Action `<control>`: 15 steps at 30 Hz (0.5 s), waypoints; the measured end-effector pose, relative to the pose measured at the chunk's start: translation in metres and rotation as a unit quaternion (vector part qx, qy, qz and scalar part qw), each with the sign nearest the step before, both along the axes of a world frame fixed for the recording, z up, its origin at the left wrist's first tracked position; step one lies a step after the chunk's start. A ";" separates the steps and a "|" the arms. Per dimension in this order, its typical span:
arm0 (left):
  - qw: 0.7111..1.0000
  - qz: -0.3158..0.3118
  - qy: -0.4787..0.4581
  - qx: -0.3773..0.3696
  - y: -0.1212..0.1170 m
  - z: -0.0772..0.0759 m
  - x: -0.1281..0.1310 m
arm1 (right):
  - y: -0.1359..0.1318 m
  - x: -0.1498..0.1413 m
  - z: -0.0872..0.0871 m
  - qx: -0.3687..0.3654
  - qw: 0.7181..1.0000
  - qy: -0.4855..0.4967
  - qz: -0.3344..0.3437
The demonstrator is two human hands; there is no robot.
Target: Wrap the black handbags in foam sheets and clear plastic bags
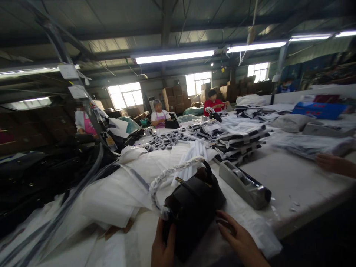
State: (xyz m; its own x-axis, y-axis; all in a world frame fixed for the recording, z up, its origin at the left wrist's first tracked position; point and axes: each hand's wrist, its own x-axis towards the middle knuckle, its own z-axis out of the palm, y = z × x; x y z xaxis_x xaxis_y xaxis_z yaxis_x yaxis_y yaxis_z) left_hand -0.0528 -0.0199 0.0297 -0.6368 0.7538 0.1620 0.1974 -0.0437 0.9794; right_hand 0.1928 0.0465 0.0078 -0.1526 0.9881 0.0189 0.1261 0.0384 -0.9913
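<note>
A black handbag (194, 200) stands tilted on the table in front of me, its top handle (167, 172) wrapped in white padding. A small gold-coloured fitting shows near its top edge. At the bag's left end, my left hand (164, 243) grips the side below the handle's base. My right hand (236, 233) is beside the bag's lower right side, fingers apart; whether the fingertips touch it I cannot tell. A grey tape dispenser (244, 185) stands just right of the bag.
White sheets (111, 196) spread to the left. Dark rings (167, 139) and stacked black-and-white pieces (236, 139) lie farther back. Another person's hand (333, 165) is at the right near a plastic-wrapped item (308, 144). Several people work across the table. A post (86, 92) rises at left.
</note>
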 end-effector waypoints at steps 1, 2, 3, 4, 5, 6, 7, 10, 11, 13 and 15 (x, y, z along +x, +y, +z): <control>1.000 0.014 -0.008 -0.015 -0.003 -0.006 0.002 | 0.001 -0.001 -0.005 -0.005 1.000 0.014 0.010; 0.999 0.027 -0.011 -0.026 -0.006 -0.010 0.004 | 0.001 -0.002 -0.008 -0.006 0.999 0.024 0.022; 0.999 0.037 -0.006 -0.033 -0.009 -0.014 0.007 | 0.002 -0.002 -0.010 -0.004 0.999 0.028 0.034; 0.998 0.042 0.004 -0.038 -0.011 -0.017 0.010 | 0.004 -0.003 -0.010 -0.002 0.999 0.027 0.046; 0.998 0.042 0.014 -0.040 -0.013 -0.019 0.013 | 0.005 -0.003 -0.009 -0.001 0.998 0.022 0.054; 0.998 0.041 0.022 -0.038 -0.015 -0.020 0.017 | 0.005 -0.002 -0.006 -0.001 0.998 0.012 0.056; 0.998 0.040 0.025 -0.031 -0.017 -0.021 0.020 | 0.004 -0.001 -0.002 0.000 0.999 -0.002 0.051; 0.999 0.043 0.001 0.008 -0.022 -0.020 0.028 | -0.007 0.000 0.014 0.006 0.997 -0.068 0.022; 0.999 0.049 -0.011 0.021 -0.025 -0.020 0.029 | -0.014 0.000 0.018 0.012 0.995 -0.090 0.027; 0.997 0.059 -0.027 0.035 -0.033 -0.020 0.031 | -0.030 -0.002 0.026 0.031 0.989 -0.119 0.084; 0.996 0.063 -0.048 0.033 -0.044 -0.021 0.034 | -0.044 -0.008 0.029 0.051 0.974 -0.120 0.183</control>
State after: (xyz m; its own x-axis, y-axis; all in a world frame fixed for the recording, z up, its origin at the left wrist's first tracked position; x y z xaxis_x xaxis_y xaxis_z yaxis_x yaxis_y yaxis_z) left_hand -0.0190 -0.0635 0.0085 -0.7412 0.6561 0.1418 0.1111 -0.0885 0.9899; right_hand 0.1848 0.0029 0.0363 -0.5066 0.8615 0.0336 0.3138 0.2206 -0.9235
